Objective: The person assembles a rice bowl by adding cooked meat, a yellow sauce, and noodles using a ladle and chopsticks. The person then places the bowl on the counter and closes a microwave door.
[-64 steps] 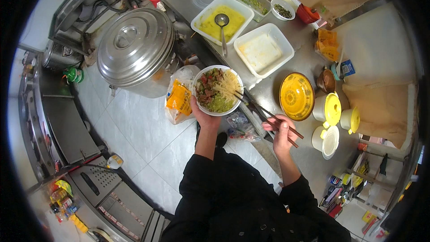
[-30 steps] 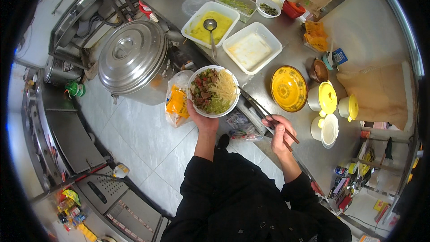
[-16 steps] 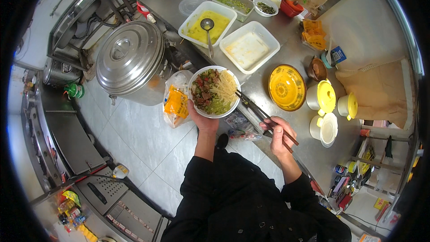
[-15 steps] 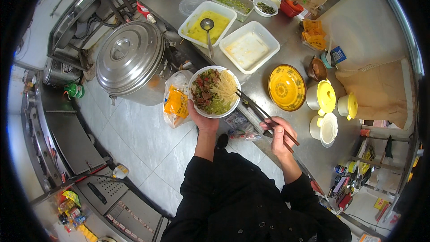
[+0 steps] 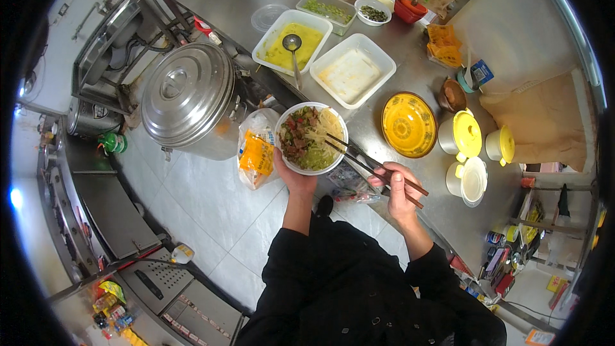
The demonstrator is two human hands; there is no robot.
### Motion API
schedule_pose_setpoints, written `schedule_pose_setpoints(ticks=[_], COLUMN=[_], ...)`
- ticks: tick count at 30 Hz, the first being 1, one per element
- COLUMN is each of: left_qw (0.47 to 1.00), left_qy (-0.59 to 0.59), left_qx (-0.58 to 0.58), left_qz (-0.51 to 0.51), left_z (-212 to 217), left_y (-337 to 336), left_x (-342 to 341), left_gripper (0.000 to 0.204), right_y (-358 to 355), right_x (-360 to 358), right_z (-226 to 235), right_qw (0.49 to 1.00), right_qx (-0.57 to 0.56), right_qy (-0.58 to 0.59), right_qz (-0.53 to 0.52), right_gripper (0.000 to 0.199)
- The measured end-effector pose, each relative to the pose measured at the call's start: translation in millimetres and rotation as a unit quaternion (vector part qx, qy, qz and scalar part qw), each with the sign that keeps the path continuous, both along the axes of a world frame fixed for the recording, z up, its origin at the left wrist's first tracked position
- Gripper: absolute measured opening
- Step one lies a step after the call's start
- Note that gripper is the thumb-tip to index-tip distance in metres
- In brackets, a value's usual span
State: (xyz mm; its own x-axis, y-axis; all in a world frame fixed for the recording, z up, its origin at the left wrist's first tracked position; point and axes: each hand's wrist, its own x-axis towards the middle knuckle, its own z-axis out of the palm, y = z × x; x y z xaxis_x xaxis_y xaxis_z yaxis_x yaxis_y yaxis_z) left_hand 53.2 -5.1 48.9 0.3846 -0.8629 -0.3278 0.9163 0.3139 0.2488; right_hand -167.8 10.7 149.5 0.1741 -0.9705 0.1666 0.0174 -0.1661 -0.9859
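the white bowl (image 5: 315, 172), with dark chopped pieces (image 5: 298, 141), green mash (image 5: 317, 157) and pale strips (image 5: 330, 125), is up in my left grip (image 5: 300, 182), cupped from its near side by the edge of the surface (image 5: 423, 77); it could tip, i judge, if that one-sided hold slackens under pressure. my right grip (image 5: 402, 193) is holding dark chopsticks (image 5: 369, 158), tips narrowly apart at the strips, which could slip over the rim toward the white tub (image 5: 349, 104) if the tips cross.
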Motion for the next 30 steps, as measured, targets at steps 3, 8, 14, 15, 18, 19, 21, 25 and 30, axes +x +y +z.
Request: schedule_pose_setpoints(ticks=[3,8,14,15,18,19,21,25,30], left_qw=[1.000,1.000,0.999,0.999,0.999,0.999,0.999,1.000,0.999], left_qy=[-0.004,-0.027,-0.009,-0.010,-0.014,-0.014,-0.030,-0.017,-0.022], left_qx=[-0.013,0.002,0.004,0.005,0.006,0.007,0.013,0.013,0.024], left_qz=[-0.004,-0.010,-0.032,-0.036,-0.034,-0.032,-0.026,-0.017,-0.017], left_z=[0,-3,2,2,1,1,0,0,4], left_y=[0,4,9,10,10,11,10,9,7], left_x=[-2,-1,-3,-3,-2,-2,-1,2,2], left_gripper=[0.065,0.064,0.064,0.064,0.064,0.064,0.064,0.065,0.066], right_y=[-2,-18,-28,-28,-27,-25,-21,-20,-19], right_x=[0,13,25,25,25,24,20,8,1], right_z=[-1,0,-6,-9,-6,1,0,-3,-4], right_qw=[0.999,0.998,0.998,0.998,0.996,0.997,0.998,0.995,0.993], right_qx=[0.004,-0.053,-0.045,-0.051,-0.070,-0.064,-0.060,-0.084,-0.070], right_qy=[-0.025,0.006,0.031,0.040,0.055,0.052,0.029,0.047,0.096], right_qz=[-0.021,-0.027,-0.014,-0.008,0.000,0.000,-0.010,-0.026,0.001], right_gripper=[0.040,0.041,0.036,0.035,0.036,0.036,0.037,0.034,0.037])
